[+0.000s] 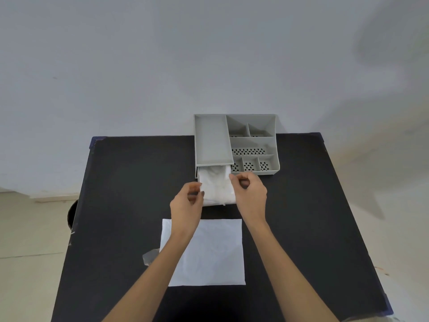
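A grey plastic organiser (253, 145) with several compartments stands at the far side of a black table (130, 205). Its drawer is pulled out toward me and holds a crumpled white tissue bundle (217, 187). My left hand (185, 205) pinches the left edge of that bundle with curled fingers. My right hand (250, 194) pinches its right edge near the drawer opening. A flat folded white tissue (218, 252) lies on the table under my forearms.
A scrap of clear plastic wrap (151, 256) lies left of the flat tissue. The table stands against a pale wall (209, 54). A dark round object (72, 214) shows past the table's left edge, above a beige floor.
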